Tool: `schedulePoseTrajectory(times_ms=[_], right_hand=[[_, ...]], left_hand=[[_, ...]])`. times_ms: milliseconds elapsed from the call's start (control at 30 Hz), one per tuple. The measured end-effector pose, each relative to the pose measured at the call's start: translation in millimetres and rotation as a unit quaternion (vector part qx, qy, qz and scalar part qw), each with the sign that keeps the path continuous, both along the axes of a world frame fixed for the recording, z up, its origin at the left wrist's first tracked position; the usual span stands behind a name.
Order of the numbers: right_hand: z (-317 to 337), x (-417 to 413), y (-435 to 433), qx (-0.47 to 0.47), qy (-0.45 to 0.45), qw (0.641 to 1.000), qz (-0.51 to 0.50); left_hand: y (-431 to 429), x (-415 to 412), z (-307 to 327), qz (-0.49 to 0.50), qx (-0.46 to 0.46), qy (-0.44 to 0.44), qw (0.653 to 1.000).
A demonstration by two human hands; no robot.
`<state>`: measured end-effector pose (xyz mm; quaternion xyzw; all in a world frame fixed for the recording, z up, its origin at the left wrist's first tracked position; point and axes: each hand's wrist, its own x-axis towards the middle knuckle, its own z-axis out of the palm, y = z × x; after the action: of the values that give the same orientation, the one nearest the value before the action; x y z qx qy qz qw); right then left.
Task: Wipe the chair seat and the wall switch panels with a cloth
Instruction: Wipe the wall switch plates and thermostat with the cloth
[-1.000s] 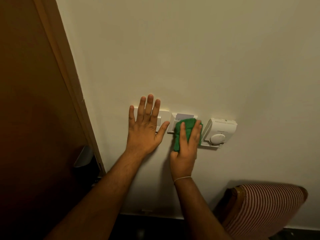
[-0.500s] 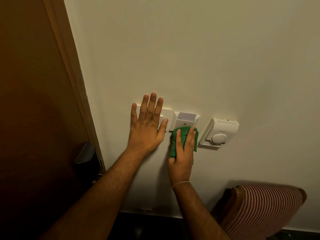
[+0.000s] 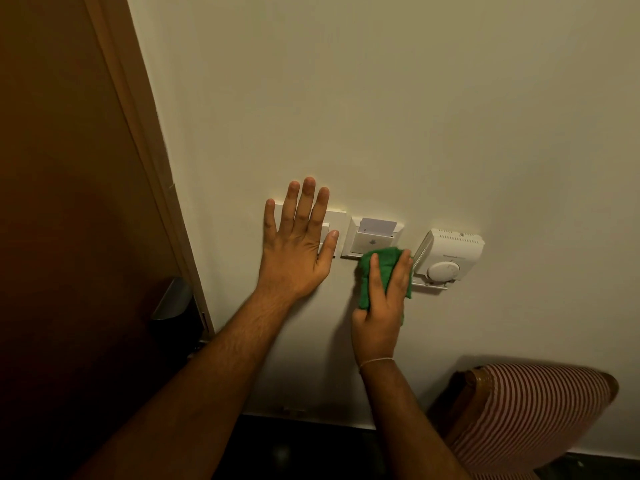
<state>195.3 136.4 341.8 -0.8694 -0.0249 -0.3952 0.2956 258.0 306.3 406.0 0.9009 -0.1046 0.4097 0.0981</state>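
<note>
My right hand [image 3: 381, 303] presses a green cloth [image 3: 379, 271] flat against the cream wall, at the lower right corner of the white key-card holder panel [image 3: 375, 237], which has a card in its slot. My left hand [image 3: 299, 247] lies flat with fingers spread over the white switch panel [image 3: 336, 223], hiding most of it. A white thermostat [image 3: 450, 259] with a round dial is mounted just right of the cloth. The chair with a red-and-white striped cushion [image 3: 526, 414] and wooden frame stands at the lower right.
A brown wooden door [image 3: 69, 202] with its frame fills the left side, and a metal door handle [image 3: 173, 299] sticks out near my left forearm. The dark floor [image 3: 294, 452] meets the wall below my arms.
My right hand slid the cloth down off the card holder's face, then right toward the thermostat. My left hand stayed flat on the switch panel.
</note>
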Motion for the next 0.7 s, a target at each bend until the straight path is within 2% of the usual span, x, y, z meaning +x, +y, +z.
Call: schedulePoseTrajectory(times_ms=[167,367,567,700], right_hand=[[3,1,1,0.049,-0.025,0.998,-0.014],[23,18,12,0.047,-0.073,0.996,-0.003],[-1,5,35,-0.034,0.002,0.999,0.040],[-6,4,10,0.019,-0.006,1.000,-0.006]], left_hand=[[1,-1,-3,0.001,0.000,0.000,1.000],[2,-1,-1,0.004,0.003,-0.001,1.000],[1,-2,-4,0.007,0.000,0.005,1.000],[-2,-1,-1,0.000,0.003,0.004,1.000]])
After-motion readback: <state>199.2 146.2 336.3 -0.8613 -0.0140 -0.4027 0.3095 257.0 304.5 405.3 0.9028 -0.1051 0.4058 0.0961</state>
